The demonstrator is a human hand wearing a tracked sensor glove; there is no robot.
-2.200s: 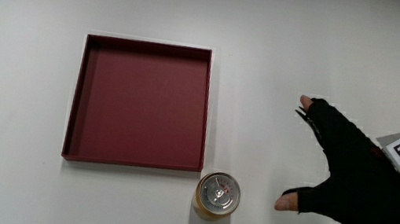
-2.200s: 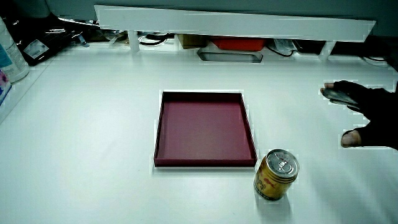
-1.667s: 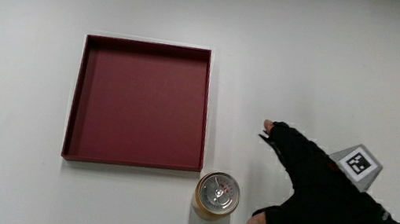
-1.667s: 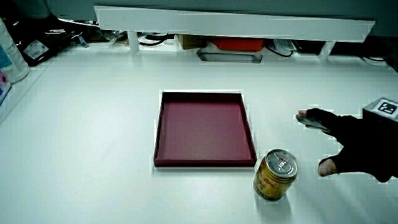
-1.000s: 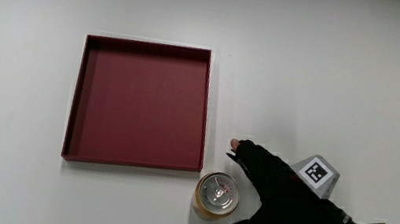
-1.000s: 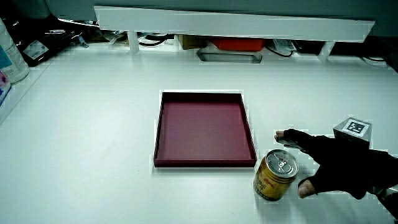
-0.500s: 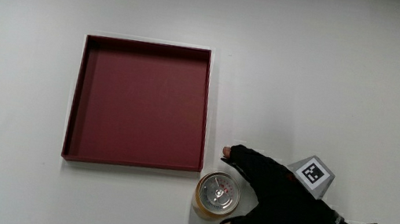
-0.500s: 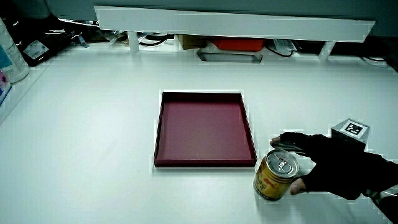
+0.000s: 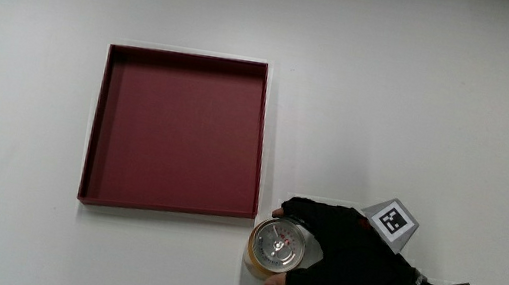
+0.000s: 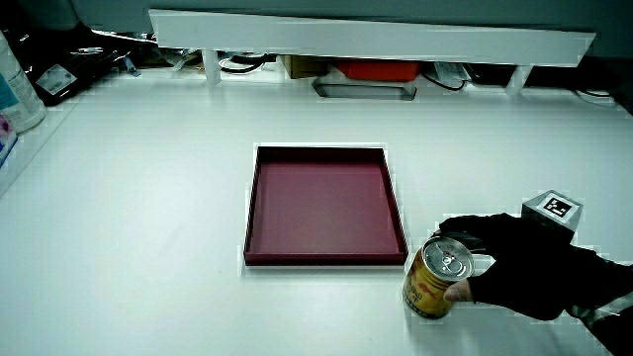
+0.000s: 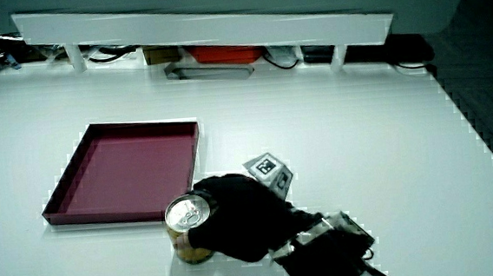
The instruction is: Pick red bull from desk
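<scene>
Gold can (image 9: 276, 250) stands upright on the white worktop (image 9: 441, 110), just beside the near corner of the dark red tray (image 9: 178, 131) — close to it, contact unclear. Gloved hand (image 9: 343, 262) is beside the can, fingers (image 9: 300, 210) and thumb wrapped around its body — clamped on it. Can base looks down on the worktop in both side views (image 10: 438, 280) (image 11: 189, 227). Patterned cube (image 9: 391, 222) sits on the back of the hand. Tray holds nothing.
</scene>
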